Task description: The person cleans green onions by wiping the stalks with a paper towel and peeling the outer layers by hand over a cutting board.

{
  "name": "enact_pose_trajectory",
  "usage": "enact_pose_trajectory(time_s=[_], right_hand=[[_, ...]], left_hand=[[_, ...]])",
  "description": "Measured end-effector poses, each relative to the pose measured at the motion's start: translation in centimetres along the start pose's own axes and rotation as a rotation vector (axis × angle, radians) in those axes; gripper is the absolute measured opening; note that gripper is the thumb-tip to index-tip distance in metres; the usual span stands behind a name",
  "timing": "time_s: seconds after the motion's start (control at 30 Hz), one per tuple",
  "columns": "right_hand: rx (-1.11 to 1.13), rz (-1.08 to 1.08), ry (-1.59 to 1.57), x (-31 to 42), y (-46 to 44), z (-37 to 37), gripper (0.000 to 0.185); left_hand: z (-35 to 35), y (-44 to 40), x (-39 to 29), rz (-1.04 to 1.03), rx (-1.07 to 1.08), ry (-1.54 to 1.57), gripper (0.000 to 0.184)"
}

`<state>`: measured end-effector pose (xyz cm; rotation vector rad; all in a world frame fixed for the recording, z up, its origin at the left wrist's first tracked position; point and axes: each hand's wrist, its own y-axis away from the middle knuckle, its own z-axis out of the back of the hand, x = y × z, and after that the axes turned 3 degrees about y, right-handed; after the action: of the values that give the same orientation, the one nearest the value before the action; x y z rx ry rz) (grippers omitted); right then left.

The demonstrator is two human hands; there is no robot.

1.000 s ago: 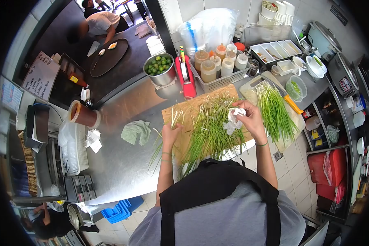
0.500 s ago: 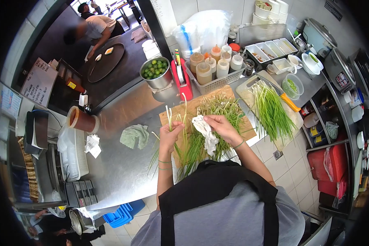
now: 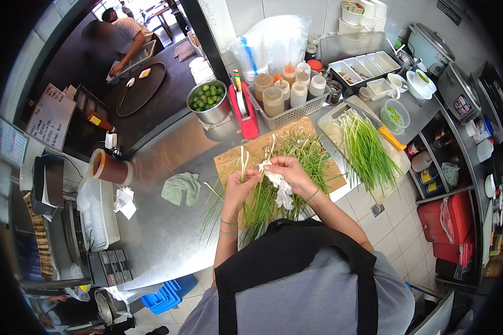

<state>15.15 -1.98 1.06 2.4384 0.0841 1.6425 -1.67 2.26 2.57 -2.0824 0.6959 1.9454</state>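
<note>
My left hand (image 3: 241, 188) is closed around a few spring onion stalks (image 3: 244, 158), their white ends pointing up and green leaves trailing below. Pinched in my right hand (image 3: 289, 172) is a crumpled white cloth or paper towel (image 3: 284, 196). The fingers of both hands almost meet, with the towel's upper end by the stalks. Beneath them, a loose heap of spring onions (image 3: 306, 153) with brownish roots and trimmings covers much of a brown board or sheet (image 3: 226, 163). On the right, a neat bunch of spring onions (image 3: 366, 148) lies on a pale cutting board (image 3: 328, 124).
An orange-handled knife (image 3: 391, 137) lies beside the neat bunch. Behind stand a pot of green limes (image 3: 208, 99), a red tape dispenser (image 3: 244, 114) and a basket of squeeze bottles (image 3: 296, 110). A green cloth (image 3: 181, 188) rests leftward. Another person (image 3: 131, 39) works beyond the opening.
My right hand has moved left with the towel, up to my left hand and the stalks. The person beyond the opening now holds a tray-like container.
</note>
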Motion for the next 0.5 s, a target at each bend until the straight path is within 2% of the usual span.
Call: enact_pose_trajectory(time_s=[0.43, 0.5], right_hand=[[0.06, -0.001, 0.062, -0.26, 0.21, -0.04, 0.012], [0.042, -0.03, 0.059, -0.04, 0.31, 0.16, 0.013]], left_hand=[[-0.67, 0.06, 0.29, -0.021, -0.053, 0.062, 0.009], [-0.52, -0.18, 0.73, -0.101, -0.104, 0.073, 0.01]])
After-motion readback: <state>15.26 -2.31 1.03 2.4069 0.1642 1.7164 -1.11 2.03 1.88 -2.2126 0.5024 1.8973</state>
